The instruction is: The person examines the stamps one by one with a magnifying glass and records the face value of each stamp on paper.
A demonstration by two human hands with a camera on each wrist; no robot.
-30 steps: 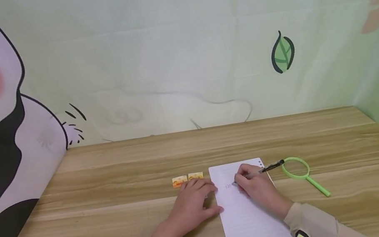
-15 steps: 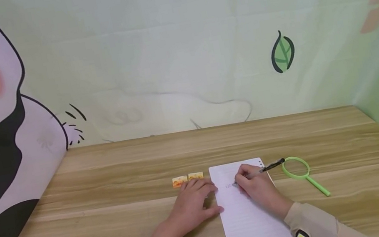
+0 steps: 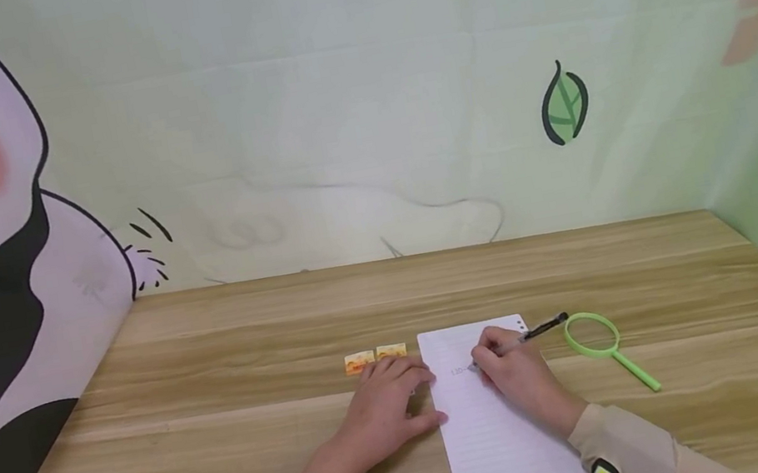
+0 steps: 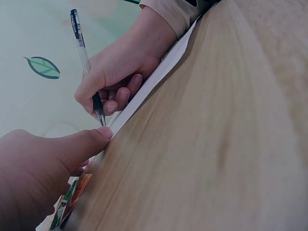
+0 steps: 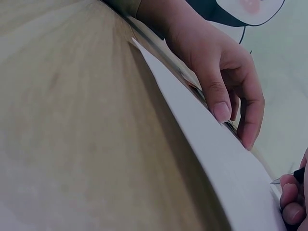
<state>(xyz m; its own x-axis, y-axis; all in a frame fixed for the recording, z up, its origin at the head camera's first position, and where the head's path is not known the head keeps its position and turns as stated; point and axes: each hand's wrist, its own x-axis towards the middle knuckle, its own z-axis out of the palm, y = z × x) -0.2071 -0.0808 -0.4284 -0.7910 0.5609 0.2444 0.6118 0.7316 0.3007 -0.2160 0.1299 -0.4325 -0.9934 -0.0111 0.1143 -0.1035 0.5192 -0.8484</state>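
A lined white sheet of paper point(image 3: 497, 452) lies on the wooden table, with a short row of small handwritten marks near its upper left. My right hand point(image 3: 522, 380) rests on the sheet and pinches a clear-barrelled pen with a black cap end point(image 3: 546, 327), its tip down at the end of those marks. The pen point(image 4: 83, 53) leans upright in the left wrist view, fingers curled round its dark grip. My left hand point(image 3: 385, 411) lies at the sheet's left edge, thumb and fingertips touching that edge, fingers relaxed and gently bent.
Two small orange-yellow printed cards point(image 3: 360, 362) lie just beyond my left hand, which partly covers the nearer things there. To the right of the paper is a green magnifying glass point(image 3: 635, 371). A printed panda backdrop point(image 3: 359, 122) stands behind the table.
The pen tip and my right hand have shifted slightly right along the line, and the row of marks is a little longer. My left hand stays in place.
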